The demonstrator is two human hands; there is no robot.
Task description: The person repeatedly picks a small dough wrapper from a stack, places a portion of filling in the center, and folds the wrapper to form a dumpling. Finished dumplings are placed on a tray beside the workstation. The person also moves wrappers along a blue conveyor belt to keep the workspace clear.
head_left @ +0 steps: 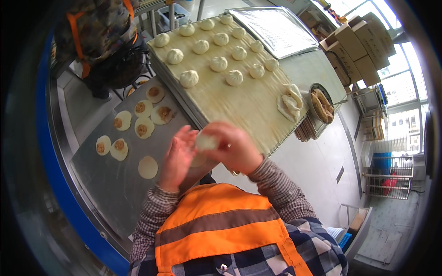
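Note:
In front of my chest, a pale dough bun point(206, 142) sits between my two hands. My right hand point(237, 146) is closed on it, thumb and fingers bent around its right side. My left hand point(177, 157) cups the bun's left side, its fingers slightly blurred. Left of my hands, several round dough wrappers with brown filling point(144, 128) lie flat on a steel table point(115, 193). A plain wrapper point(148, 167) rests nearer to me, and another pale wrapper point(199, 160) is partly hidden under my hands. The bun's underside is covered by my fingers.
Pleated buns point(219, 64) stand in rows on a cloth-covered tray point(244, 106). At its right edge are a crumpled pale lump point(290, 103) and a bowl of filling point(314, 87) with a utensil. A white tray point(276, 27) lies beyond. Another person point(101, 32) stands far left; cardboard boxes point(357, 50) are stacked right.

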